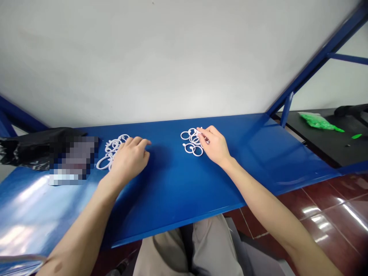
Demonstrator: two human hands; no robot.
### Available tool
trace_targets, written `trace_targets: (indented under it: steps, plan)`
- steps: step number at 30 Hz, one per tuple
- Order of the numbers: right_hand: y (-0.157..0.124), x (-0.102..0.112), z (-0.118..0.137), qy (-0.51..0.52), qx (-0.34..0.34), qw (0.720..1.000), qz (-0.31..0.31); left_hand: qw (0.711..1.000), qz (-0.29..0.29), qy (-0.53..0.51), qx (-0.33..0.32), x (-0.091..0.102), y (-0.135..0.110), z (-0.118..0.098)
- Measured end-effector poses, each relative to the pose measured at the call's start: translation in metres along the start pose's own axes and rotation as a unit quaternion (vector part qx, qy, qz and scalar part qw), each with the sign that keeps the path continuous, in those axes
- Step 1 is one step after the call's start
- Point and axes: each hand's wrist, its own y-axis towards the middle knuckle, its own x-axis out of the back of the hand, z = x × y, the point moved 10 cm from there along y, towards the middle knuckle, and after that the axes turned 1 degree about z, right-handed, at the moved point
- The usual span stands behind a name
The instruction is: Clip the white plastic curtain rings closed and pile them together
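Two small groups of white plastic rings with little knobs, like shower curtain rings, lie on the blue table [184,188]. My right hand [215,145] is over the right group of rings [189,148], its thumb and fingertips pinched together on a ring. The fingers cover part of that group. My left hand [130,159] is beside the left group of rings [102,162] and hides some of it. Its fingers are loosely bent and apart, with nothing seen in them.
A black plastic bag [31,147] lies at the table's left end, beside a blurred-out flat item [77,155]. Blue metal frame bars [313,65] rise at the right. A bag of green pieces [317,122] lies on a black surface beyond. A pale wall [172,65] backs the table.
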Motion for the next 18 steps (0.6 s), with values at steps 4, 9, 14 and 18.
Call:
trace_targets:
  steps: [4, 9, 14, 18]
  plan:
    - [0.003, -0.006, -0.022, 0.01, -0.039, 0.999, 0.011, 0.998, 0.045, 0.049, 0.023, -0.007, -0.008, 0.027]
    - [0.007, -0.022, -0.017, -0.052, -0.01, 0.998, 0.018, 0.997, 0.067, 0.02, 0.012, -0.014, -0.009, 0.022]
    - [0.008, -0.022, -0.017, -0.069, -0.004, 0.998, -0.008, 1.0, 0.03, 0.006, 0.005, -0.006, -0.005, 0.011]
    - [0.007, -0.017, -0.009, -0.049, 0.004, 0.999, -0.01, 0.999, -0.008, -0.027, 0.034, 0.006, 0.0, 0.007]
